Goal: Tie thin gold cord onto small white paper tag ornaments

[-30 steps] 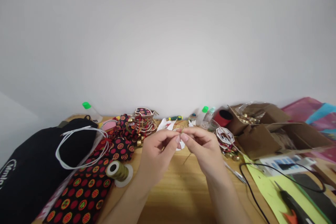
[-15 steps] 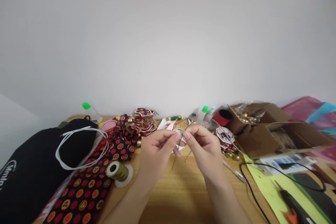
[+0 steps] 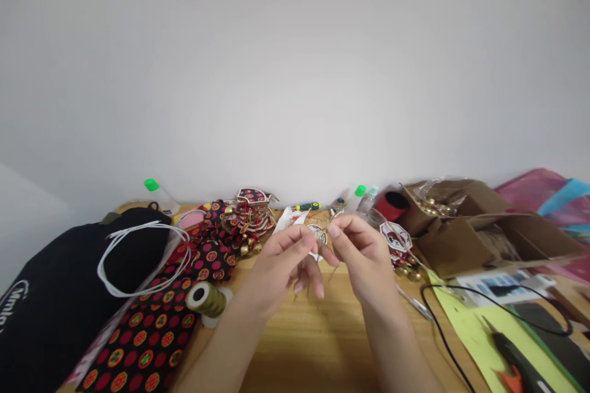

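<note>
My left hand (image 3: 288,261) and my right hand (image 3: 362,255) are close together above the middle of the wooden table. Thin brownish thread (image 3: 332,273) hangs down around the fingers. The right thumb and forefinger pinch it near its upper part. On the left, thumb and forefinger are pressed together on the thread while the other fingers reach out underneath. Between the hands shows a small round white piece with a dark pattern (image 3: 318,232), partly covered by fingers. A spool of olive thread (image 3: 209,299) lies left of my left forearm.
Dark patterned fabric (image 3: 152,338) and a white cord coil (image 3: 142,258) over a black bag (image 3: 69,295) lie left. Behind are stacked ornaments (image 3: 253,212) with bells. At right are cardboard boxes (image 3: 456,252), tweezers (image 3: 415,302), a black cable (image 3: 436,325) and a dark-handled pointed tool (image 3: 511,353).
The lower fingers of my left hand have spread out toward the right. My right hand has shifted slightly to the right, and the gap between the hands is a little wider.
</note>
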Demonstrator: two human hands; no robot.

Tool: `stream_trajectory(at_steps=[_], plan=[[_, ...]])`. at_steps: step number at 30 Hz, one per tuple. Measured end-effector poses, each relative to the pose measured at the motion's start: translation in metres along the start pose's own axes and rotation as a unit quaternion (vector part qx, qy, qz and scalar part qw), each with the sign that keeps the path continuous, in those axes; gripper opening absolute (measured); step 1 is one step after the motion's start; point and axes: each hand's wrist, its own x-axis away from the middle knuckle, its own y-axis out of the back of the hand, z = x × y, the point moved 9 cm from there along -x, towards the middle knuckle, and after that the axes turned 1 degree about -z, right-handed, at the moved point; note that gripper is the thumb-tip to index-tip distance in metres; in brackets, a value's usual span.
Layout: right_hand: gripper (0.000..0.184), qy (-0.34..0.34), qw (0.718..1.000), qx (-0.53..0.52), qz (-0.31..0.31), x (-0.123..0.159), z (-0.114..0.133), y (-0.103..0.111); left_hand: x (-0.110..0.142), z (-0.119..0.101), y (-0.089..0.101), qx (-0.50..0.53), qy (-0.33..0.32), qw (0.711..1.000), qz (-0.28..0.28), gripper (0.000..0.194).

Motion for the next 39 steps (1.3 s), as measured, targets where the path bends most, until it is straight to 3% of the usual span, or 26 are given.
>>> stream_trajectory(at_steps=[3,10,23,39], plan=[[0.020,-0.015,1.000,-0.020,0.004,0.000,-0.002,-0.001,0.001,0.003,-0.002,0.015,0.006,1.000,0.022,0.039],[0.027,-0.087,0.993,-0.083,0.000,0.000,-0.013,0.000,0.001,0.000,0.001,-0.011,-0.017,1.000,0.015,0.040],[0.021,-0.123,0.984,-0.127,-0.018,0.000,-0.011,0.004,0.003,-0.001,0.001,-0.043,-0.019,0.999,0.001,0.041],[0.019,-0.096,0.989,-0.111,-0.021,0.002,-0.006,0.007,0.005,0.003,-0.008,-0.022,0.007,0.999,0.034,0.039]])
